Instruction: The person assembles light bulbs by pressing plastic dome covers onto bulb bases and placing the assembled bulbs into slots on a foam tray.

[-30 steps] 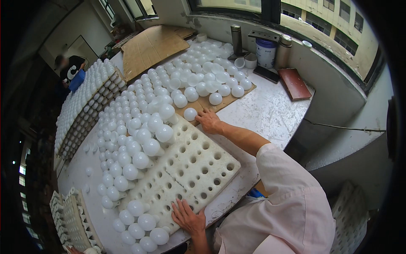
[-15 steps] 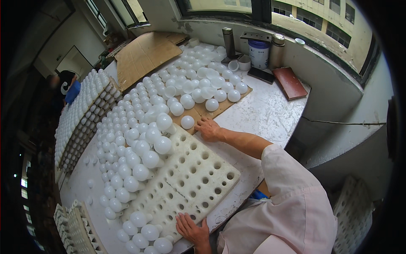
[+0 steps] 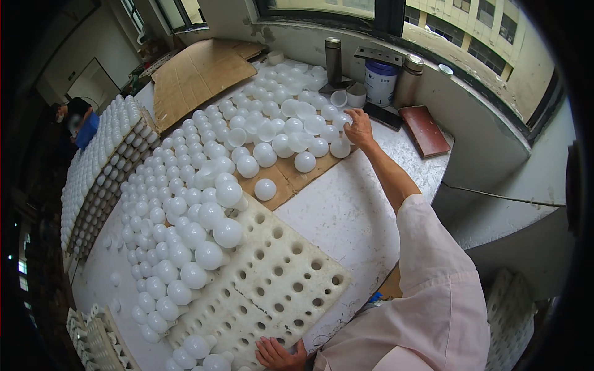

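Note:
My left hand (image 3: 279, 355) rests with fingers spread on the near edge of an off-white tray (image 3: 263, 289) full of round holes. White bulb globes (image 3: 209, 255) stand in the tray's left rows, some tilted, with a few more near its lower left corner. My right arm stretches forward to the loose white globes on brown cardboard (image 3: 289, 176). There my right hand (image 3: 359, 128) has its fingers curled at a globe (image 3: 341, 120) on the right side of the pile; its far fingertips are partly hidden. One single globe (image 3: 265, 190) lies apart on the cardboard.
A stack of globe-filled trays (image 3: 111, 170) stands at the left, a person (image 3: 77, 120) beyond it. A cardboard sheet (image 3: 201, 77) lies at the back. By the window are flasks (image 3: 409, 80), a tub (image 3: 380, 83), a black phone (image 3: 382, 117) and a dark red book (image 3: 424, 131).
My right hand has moved from the cardboard's near edge, forward and right to the globes. My left hand stays on the tray. The view has shifted slightly.

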